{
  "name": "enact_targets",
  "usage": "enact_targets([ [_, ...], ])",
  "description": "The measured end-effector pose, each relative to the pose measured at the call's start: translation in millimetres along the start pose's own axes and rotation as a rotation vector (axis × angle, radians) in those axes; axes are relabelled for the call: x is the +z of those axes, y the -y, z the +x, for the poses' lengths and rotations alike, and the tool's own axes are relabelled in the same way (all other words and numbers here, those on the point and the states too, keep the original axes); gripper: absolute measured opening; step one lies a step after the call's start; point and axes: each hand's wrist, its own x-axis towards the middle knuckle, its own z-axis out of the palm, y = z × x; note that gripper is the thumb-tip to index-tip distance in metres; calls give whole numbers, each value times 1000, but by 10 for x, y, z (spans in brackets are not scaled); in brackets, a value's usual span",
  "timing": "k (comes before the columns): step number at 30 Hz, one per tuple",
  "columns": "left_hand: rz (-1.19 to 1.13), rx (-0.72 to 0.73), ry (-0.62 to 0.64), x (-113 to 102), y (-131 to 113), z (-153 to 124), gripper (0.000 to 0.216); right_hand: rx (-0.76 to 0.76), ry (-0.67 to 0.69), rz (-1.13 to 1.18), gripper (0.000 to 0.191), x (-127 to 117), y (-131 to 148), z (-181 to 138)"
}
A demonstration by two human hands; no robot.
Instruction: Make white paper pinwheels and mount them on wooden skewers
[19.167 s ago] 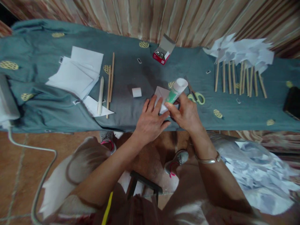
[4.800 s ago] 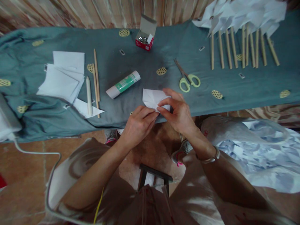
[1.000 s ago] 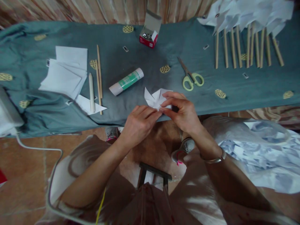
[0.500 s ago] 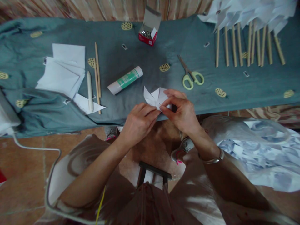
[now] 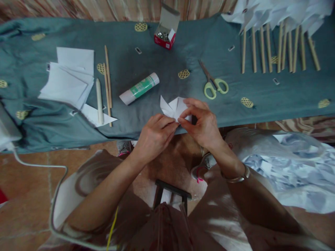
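Between my hands, at the front edge of the cloth-covered table, is a white paper pinwheel (image 5: pixel 171 107) with its points partly folded in. My left hand (image 5: pixel 157 136) is closed on its lower left edge, the fingers pressed together. From the right, my right hand (image 5: pixel 201 122) pinches the paper near its middle with thumb and forefinger, the other fingers curled behind. Whether a small pin sits in that pinch is hidden. A glue stick (image 5: pixel 140 88) lies to the upper left of the paper. Green-handled scissors (image 5: pixel 213 82) rest to its upper right.
At the left lie white paper sheets (image 5: pixel 66 82), thin wooden sticks (image 5: pixel 108 80) and a pale rod (image 5: pixel 99 101). An open red box (image 5: pixel 164 41) of small metal pieces stands at the back. Pinwheels on sticks (image 5: pixel 282 17) lie back right. A bag of paper scraps (image 5: pixel 290 170) stands lower right.
Both hands stay on the paper in nearly the same pose. Only a slight shift of the camera view shows.
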Motion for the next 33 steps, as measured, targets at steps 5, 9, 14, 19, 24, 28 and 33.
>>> enact_targets([
  [5, 26, 23, -24, 8, 2, -3, 21, 1, -4, 1, 6, 8, 1, -3],
  [9, 28, 11, -14, 2, -5, -6, 21, 4, 0, 3, 6, 2, 2, 1],
  [14, 36, 9, -5, -2, -6, -5, 21, 8, 8, 17, 5, 2, 2, -3],
  [19, 48, 21, -12, 8, -2, -2, 21, -11, -23, 50, 8, 30, -10, -27],
  [24, 32, 21, -13, 14, 9, -4, 21, -98, -44, 60, 18, 56, -33, -46],
  [28, 35, 24, -13, 9, 11, -5, 21, -148, -18, -11, 24, 65, -34, -64],
  [33, 47, 21, -5, 11, 4, -8, 21, -165, 12, -111, 30, 92, -18, -139],
])
